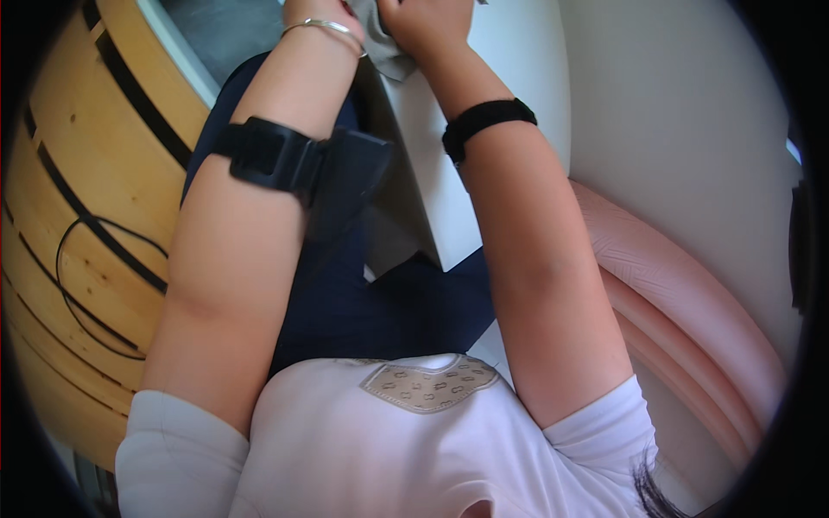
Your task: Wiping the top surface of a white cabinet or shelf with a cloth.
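Both hands reach away from me to the top edge, which cuts them off. A grey cloth (385,53) hangs between them over the edge of a white panel-like piece of furniture (453,194). My right hand (433,24) is closed at the cloth, its fingers curled against the fabric; the fingertips are partly hidden. Just left of the cloth is my left hand (319,10), with a silver bangle (326,26) at the wrist. Its fingers lie outside the picture, so its grip does not show.
Light wooden slats (95,181) with dark gaps run along the left, and a thin black cable (62,276) loops over them. Pink padded folds (682,285) lie at the right beside a pale wall (665,112). Black straps (276,155) circle both forearms; the left one carries a black block.
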A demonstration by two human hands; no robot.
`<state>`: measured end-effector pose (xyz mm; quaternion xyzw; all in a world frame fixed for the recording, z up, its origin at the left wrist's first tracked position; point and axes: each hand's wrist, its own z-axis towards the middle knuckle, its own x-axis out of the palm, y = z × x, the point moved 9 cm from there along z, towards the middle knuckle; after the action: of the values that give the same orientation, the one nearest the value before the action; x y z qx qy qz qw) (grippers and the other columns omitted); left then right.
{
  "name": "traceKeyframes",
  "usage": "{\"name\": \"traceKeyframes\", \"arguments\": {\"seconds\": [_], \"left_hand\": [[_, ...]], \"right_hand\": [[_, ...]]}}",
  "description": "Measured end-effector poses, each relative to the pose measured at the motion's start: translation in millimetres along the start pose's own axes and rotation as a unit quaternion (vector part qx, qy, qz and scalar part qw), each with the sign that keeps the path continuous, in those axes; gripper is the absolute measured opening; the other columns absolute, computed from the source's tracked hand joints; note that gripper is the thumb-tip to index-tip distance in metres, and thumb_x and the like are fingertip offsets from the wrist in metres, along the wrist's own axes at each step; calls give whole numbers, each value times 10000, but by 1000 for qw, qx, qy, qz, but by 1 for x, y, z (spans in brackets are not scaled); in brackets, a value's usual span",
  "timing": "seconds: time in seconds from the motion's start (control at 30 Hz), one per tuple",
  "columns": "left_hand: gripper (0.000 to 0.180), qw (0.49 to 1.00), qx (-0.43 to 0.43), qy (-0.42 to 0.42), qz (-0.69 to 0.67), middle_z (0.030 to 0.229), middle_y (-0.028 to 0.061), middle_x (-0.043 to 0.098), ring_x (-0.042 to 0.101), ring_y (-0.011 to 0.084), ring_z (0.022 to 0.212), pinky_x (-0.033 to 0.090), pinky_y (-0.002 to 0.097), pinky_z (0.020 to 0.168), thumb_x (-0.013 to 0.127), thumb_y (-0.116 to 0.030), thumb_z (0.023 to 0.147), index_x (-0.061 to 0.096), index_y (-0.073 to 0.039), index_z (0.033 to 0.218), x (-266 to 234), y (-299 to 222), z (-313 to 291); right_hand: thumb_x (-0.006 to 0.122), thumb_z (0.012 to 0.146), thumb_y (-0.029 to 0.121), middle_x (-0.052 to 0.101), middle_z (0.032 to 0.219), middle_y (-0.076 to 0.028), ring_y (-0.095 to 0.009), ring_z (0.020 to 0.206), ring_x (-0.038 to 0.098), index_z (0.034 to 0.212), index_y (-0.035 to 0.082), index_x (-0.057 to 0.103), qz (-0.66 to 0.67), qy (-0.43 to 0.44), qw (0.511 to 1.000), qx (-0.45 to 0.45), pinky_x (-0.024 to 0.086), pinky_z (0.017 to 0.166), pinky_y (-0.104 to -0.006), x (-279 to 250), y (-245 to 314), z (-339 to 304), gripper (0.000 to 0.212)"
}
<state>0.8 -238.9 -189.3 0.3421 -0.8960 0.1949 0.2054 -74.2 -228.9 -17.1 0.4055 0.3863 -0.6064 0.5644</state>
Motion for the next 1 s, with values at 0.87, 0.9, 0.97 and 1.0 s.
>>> {"name": "traceKeyframes", "arguments": {"seconds": [0.87, 0.9, 0.97, 1.0], "left_hand": [[83, 999, 10, -31, 11, 935, 105, 469, 436, 203, 942, 321, 343, 877, 436, -99, 747, 426, -18, 762, 9, -7, -62], [83, 999, 12, -30, 14, 935, 105, 469, 436, 203, 942, 321, 343, 877, 436, -99, 747, 426, -18, 762, 10, -9, -64], [86, 999, 4, -32, 18, 939, 100, 462, 428, 197, 946, 320, 336, 875, 439, -99, 745, 425, -18, 768, 11, -5, -67], [86, 999, 5, -33, 20, 939, 100, 462, 428, 197, 946, 320, 336, 875, 439, -99, 745, 425, -18, 768, 12, -5, -67]], "right_hand": [[449, 737, 326, 558, 801, -149, -286, 755, 537, 838, 54, 541, -99, -35, 976, 192, 426, 668, -392, 23, -170, 52, 304], [417, 755, 325, 559, 839, -123, -278, 789, 530, 861, 66, 533, -126, -12, 985, 116, 416, 689, -405, 31, -172, 56, 303], [399, 764, 324, 557, 861, -109, -276, 803, 527, 875, 73, 529, -132, 0, 978, 161, 410, 700, -412, 31, -194, 54, 303], [381, 773, 323, 556, 882, -95, -273, 817, 523, 889, 81, 525, -139, 12, 969, 204, 404, 710, -419, 31, -208, 51, 305]]}}
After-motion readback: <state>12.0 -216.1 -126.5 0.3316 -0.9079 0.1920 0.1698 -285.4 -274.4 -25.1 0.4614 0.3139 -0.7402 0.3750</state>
